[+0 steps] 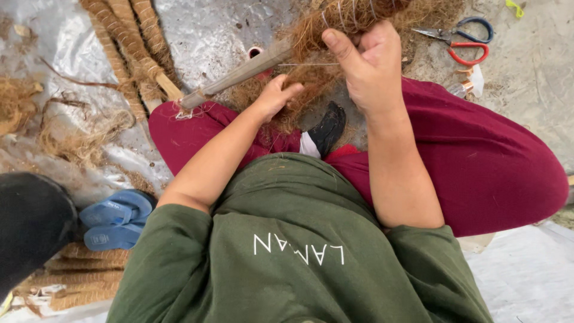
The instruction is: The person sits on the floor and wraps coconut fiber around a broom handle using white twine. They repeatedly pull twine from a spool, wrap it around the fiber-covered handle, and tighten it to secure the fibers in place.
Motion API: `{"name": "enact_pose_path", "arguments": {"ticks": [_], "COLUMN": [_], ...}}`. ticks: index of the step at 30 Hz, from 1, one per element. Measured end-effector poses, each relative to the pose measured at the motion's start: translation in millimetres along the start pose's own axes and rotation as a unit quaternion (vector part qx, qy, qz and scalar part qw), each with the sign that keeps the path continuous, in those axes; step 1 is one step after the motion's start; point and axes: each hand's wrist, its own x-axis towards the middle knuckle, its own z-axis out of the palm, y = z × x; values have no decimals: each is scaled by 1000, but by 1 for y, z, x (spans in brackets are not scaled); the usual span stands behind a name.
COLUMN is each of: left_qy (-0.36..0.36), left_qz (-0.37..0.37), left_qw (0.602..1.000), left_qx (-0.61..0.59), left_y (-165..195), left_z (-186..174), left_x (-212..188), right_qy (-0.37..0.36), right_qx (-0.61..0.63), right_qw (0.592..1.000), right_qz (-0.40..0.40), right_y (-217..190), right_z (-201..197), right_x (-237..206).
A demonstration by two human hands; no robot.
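Observation:
A wooden stick (245, 70) lies slanted across my lap, its far end wrapped in brown coconut fibre (341, 18) bound with thin thread. My right hand (368, 63) grips the fibre-wrapped part of the stick, thumb pressed on top. My left hand (274, 96) is closed just below the stick, pinching loose fibre and a taut thread (308, 64) that runs toward the right hand. I sit cross-legged in maroon trousers (478, 155) and a green shirt.
Finished fibre-wrapped sticks (128, 42) lie at upper left and more of them (78, 278) at lower left. Red-and-blue-handled scissors (463, 39) rest at upper right. Blue sandals (113, 218) and a dark object (30, 221) sit at left on the plastic sheet (209, 30).

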Motion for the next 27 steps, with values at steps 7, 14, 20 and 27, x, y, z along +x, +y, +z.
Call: {"name": "enact_pose_path", "arguments": {"ticks": [7,14,20,27], "left_qy": [-73,73,90,3], "left_qz": [-92,-37,61,97], "left_qw": [874,966,992,969], "left_qx": [471,247,69,227], "left_y": [17,-19,-22,49], "left_z": [-26,-70,-81,-103], "left_x": [-20,-52,-76,-122], "right_qy": [-43,-93,-20,-56], "right_qx": [48,109,15,102], "right_qw": [997,982,999,986], "right_qz": [-41,-119,-20,-120], "right_y": [10,7,-3,-1], "right_z": [-1,3,4,4], "right_x": [1,0,3,8]}}
